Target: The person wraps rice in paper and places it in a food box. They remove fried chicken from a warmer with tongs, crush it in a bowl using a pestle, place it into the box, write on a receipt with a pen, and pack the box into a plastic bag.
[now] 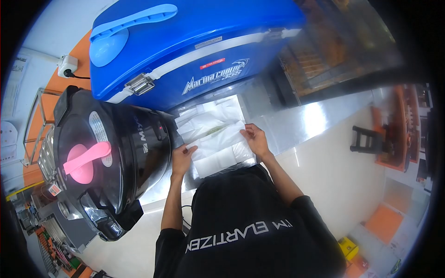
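Note:
White paper (211, 143) lies in front of my body on the metal counter, with a strip of something greenish (214, 130) showing between its folds. My left hand (183, 157) pinches the paper's near left corner. At the right corner, my right hand (254, 139) grips the same sheet between thumb and fingers. Beneath and nearer to me are more white sheets or wrapping (215, 161), partly covered by the held paper.
A black cooker (134, 139) with a pink scoop (82, 163) on its lid stands left. Behind the paper is a blue cooler box (199, 51) bearing a light blue scoop (109, 46). A dark stool (367, 140) stands on the floor at right.

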Available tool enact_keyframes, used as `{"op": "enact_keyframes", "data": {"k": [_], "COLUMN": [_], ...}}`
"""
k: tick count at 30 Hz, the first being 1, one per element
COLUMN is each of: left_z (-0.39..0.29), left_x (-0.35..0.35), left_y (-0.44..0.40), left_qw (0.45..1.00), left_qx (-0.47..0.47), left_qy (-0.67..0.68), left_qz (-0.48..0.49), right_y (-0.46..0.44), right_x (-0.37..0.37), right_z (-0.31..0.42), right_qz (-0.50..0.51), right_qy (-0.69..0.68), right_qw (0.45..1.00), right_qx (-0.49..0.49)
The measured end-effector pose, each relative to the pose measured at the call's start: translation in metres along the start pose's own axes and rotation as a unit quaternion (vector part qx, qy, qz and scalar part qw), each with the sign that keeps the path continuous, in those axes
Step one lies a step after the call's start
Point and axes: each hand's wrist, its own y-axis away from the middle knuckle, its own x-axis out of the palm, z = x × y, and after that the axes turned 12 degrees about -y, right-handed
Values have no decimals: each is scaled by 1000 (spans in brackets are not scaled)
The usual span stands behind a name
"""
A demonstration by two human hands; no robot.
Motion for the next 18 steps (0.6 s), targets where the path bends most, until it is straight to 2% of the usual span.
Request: {"op": "enact_keyframes", "data": {"k": [2,5,8,11,14,17,18], "left_z": [-9,9,6,33,35,38,31], "left_x": [-8,0,6,9,19,18,20], "left_y": [4,2,4,-4,-8,-10,-9], "left_qw": [998,991,972,960,891,909,939], "left_qx": [-36,-53,-32,-143,-195,-192,-147], "left_qy": [47,92,224,218,401,362,310], "left_qz": [38,77,69,101,87,81,7], "right_y": [6,4,5,11,19,31,36], "right_x": [1,0,1,-3,-10,-27,-28], "right_z": [28,26,24,26,27,34,36], "right_qz": [0,-9,-40,-41,-24,5,15], "right_qy": [41,13,-28,29,9,113,101], "right_qw": [999,1000,999,998,987,978,980], "right_qx": [-32,-13,-9,-25,-157,-175,-173]}}
